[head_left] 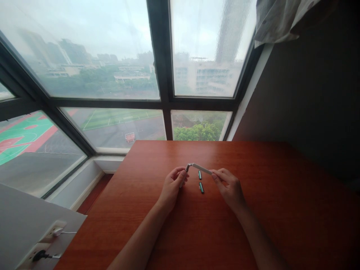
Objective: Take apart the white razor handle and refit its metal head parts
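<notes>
A slim white razor handle (201, 168) with a bent shiny metal neck spans the space between my hands, just above the table. My right hand (229, 187) pinches its far right end between thumb and fingers. At the metal end, my left hand (172, 187) is closed around the razor's head end, which the fingers mostly hide. A pale piece shows below the left thumb; whether it belongs to the same razor I cannot tell. Between the hands, two small green-and-black razor cartridges lie apart on the table: an upper cartridge (200, 174) and a lower cartridge (201, 188).
The reddish-brown wooden table (126, 210) reaches toward large dark-framed windows (165, 103). Left of it, a low white wall carries sockets with a white plug (58, 231) and a black plug (40, 255). A pale curtain (277, 20) hangs at upper right.
</notes>
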`<state>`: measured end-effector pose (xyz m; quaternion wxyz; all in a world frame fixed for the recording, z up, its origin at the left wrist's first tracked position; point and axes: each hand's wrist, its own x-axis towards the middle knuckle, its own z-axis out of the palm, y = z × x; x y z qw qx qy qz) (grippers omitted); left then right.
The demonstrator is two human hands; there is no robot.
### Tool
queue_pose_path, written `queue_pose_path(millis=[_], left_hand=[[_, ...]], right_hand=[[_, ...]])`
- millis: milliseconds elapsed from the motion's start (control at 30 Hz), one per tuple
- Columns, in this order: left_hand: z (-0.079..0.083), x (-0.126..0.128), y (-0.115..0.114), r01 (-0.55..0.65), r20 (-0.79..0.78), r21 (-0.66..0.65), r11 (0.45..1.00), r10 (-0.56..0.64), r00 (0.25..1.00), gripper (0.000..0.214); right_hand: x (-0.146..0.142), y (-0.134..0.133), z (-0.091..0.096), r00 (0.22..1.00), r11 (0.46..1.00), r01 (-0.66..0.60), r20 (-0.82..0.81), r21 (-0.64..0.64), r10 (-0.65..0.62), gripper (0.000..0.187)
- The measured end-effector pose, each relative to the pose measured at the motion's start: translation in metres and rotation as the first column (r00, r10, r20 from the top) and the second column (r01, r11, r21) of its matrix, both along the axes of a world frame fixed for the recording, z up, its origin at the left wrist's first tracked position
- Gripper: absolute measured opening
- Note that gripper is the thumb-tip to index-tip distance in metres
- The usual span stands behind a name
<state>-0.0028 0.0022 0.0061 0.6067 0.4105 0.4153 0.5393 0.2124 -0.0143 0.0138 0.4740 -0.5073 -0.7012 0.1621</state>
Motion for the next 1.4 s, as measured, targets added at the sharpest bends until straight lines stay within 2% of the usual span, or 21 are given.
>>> queue_pose_path(millis=[333, 600, 1000, 1400], left_hand=[[0.0008, 0.0, 0.0003, -0.004, 0.035, -0.019, 1.0, 0.005, 0.999, 0.036], [0.0013, 0.0018, -0.0022, 0.062, 0.01, -0.001, 0.998, -0.062, 0.998, 0.034], [0.001, 0.001, 0.0, 0.019, 0.114, -0.049, 0.999, -0.013, 0.993, 0.033], [0.0061, 0.0019, -0.0033, 0.067, -0.008, 0.015, 0.998, -0.067, 0.998, 0.036]], right_hand=[[0.004, 0.0011, -0.0015, 0.999, 0.999, 0.02, 0.026, 0.041, -0.021, 0.021], [-0.0009, -0.0013, -0.0001, 0.999, 0.996, -0.039, 0.022, 0.08, 0.038, 0.02], [0.0024, -0.0021, 0.0024, 1.0, 0.997, -0.008, 0.027, 0.076, 0.006, 0.021], [-0.0038, -0.0028, 0.0013, 0.997, 0.997, -0.069, -0.022, 0.04, 0.07, 0.021]])
